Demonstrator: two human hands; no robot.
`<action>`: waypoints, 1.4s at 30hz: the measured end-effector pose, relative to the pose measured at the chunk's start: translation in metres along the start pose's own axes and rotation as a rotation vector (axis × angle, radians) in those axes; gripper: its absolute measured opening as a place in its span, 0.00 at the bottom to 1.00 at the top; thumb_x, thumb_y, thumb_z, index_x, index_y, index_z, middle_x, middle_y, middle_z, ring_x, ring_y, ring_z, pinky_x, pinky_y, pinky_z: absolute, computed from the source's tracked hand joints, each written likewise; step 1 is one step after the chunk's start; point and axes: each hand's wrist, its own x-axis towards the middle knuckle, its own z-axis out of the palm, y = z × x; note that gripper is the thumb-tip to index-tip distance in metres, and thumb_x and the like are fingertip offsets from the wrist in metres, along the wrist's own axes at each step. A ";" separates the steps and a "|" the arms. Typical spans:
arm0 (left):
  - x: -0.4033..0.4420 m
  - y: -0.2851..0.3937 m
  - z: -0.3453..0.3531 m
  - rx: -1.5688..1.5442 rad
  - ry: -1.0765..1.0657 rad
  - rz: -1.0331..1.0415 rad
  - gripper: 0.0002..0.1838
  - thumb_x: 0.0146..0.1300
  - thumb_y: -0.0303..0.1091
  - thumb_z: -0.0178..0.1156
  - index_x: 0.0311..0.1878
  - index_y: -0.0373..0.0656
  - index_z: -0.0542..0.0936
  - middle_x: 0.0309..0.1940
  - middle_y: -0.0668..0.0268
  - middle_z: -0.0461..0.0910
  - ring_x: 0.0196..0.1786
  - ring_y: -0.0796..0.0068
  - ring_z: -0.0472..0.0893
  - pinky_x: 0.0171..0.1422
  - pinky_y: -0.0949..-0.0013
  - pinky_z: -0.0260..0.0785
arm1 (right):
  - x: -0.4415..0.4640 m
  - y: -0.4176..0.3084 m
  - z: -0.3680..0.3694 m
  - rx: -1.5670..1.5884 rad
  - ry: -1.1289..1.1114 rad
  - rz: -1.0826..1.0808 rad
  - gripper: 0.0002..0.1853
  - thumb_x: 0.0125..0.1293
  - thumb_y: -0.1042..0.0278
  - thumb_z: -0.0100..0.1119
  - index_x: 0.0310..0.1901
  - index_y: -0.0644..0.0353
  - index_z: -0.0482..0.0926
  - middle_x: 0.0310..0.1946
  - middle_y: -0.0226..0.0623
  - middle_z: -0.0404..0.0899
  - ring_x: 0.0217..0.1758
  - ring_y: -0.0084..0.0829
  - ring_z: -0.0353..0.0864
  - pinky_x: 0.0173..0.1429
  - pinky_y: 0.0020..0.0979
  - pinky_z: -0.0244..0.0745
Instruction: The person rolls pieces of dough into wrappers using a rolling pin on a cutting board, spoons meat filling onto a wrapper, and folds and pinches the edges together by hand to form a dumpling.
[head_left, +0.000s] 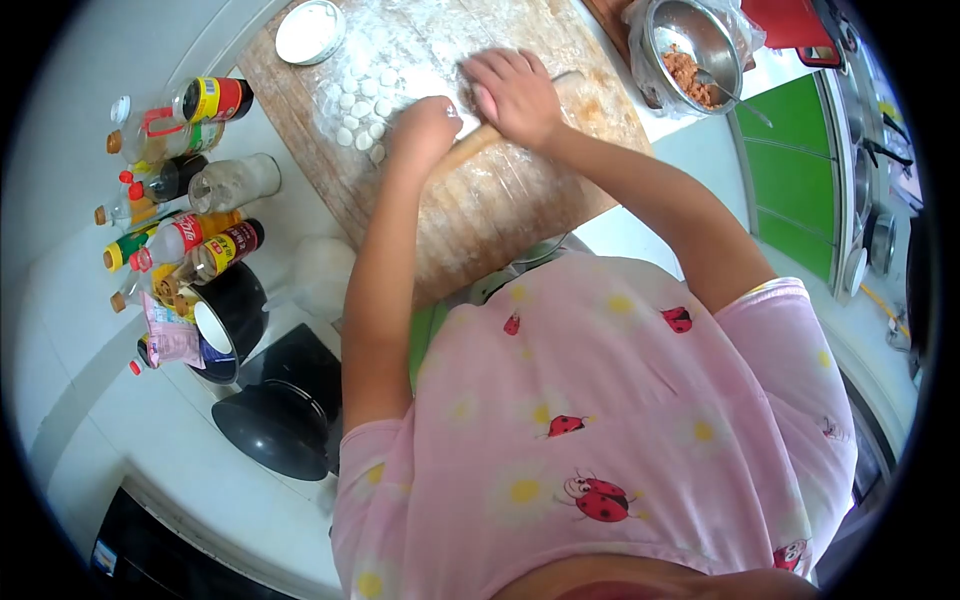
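Note:
My right hand (515, 98) is laid over a wooden rolling pin (470, 150), its palm on the pin and its fingers reaching past it. The pin slants across a floury wooden board (520, 200). Close by on the left, my left hand (426, 130) is closed, its fingers curled at the edge of a pale, flattened piece of dough (468, 126). Both hands partly cover this dough. Several small floured dough pieces (362, 105) lie on the board just left of my left hand.
A white bowl of flour (310, 32) stands at the board's far left corner. At the far right is a metal bowl (735, 60) with filling and a spoon. Several bottles (210, 250) and a glass jar (235, 183) line the left side, near a black wok (270, 430).

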 end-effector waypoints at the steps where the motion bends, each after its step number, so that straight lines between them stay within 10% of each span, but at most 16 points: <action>1: -0.003 0.001 0.002 0.017 0.038 0.023 0.14 0.60 0.41 0.59 0.40 0.40 0.83 0.37 0.49 0.83 0.43 0.46 0.82 0.49 0.52 0.74 | -0.016 0.002 0.003 -0.009 -0.007 -0.028 0.20 0.71 0.57 0.46 0.61 0.50 0.74 0.60 0.32 0.75 0.68 0.35 0.68 0.75 0.47 0.54; 15: 0.008 0.007 -0.005 0.070 -0.135 -0.056 0.14 0.61 0.39 0.59 0.47 0.44 0.83 0.48 0.52 0.83 0.52 0.52 0.81 0.55 0.55 0.74 | -0.005 0.000 0.015 -0.061 -0.021 -0.052 0.24 0.67 0.60 0.46 0.65 0.52 0.71 0.64 0.36 0.71 0.72 0.36 0.65 0.75 0.49 0.55; 19: 0.010 0.003 0.001 -0.131 -0.005 -0.044 0.13 0.59 0.38 0.61 0.40 0.39 0.83 0.27 0.56 0.83 0.32 0.60 0.83 0.42 0.61 0.74 | 0.025 -0.008 0.020 -0.082 0.036 -0.012 0.24 0.66 0.61 0.44 0.64 0.53 0.70 0.65 0.36 0.71 0.72 0.35 0.64 0.76 0.50 0.54; 35: 0.002 -0.020 0.008 -0.164 -0.181 -0.090 0.17 0.59 0.38 0.60 0.50 0.45 0.84 0.45 0.56 0.85 0.45 0.55 0.84 0.53 0.57 0.75 | -0.012 -0.008 0.020 -0.133 -0.003 -0.149 0.26 0.64 0.59 0.44 0.64 0.54 0.73 0.64 0.36 0.75 0.71 0.34 0.68 0.75 0.50 0.56; 38: 0.004 -0.015 0.006 0.007 0.037 0.026 0.12 0.59 0.35 0.61 0.43 0.39 0.84 0.30 0.54 0.84 0.30 0.70 0.85 0.41 0.65 0.75 | 0.025 -0.010 0.035 -0.165 0.084 -0.111 0.27 0.65 0.58 0.43 0.64 0.55 0.73 0.66 0.36 0.73 0.73 0.34 0.66 0.75 0.50 0.55; 42: -0.003 -0.026 0.009 -0.219 0.063 -0.081 0.14 0.60 0.39 0.61 0.44 0.41 0.85 0.32 0.55 0.85 0.34 0.60 0.84 0.44 0.62 0.75 | -0.026 -0.012 0.023 -0.124 -0.014 -0.130 0.27 0.65 0.57 0.43 0.65 0.56 0.72 0.67 0.36 0.71 0.73 0.35 0.65 0.76 0.49 0.54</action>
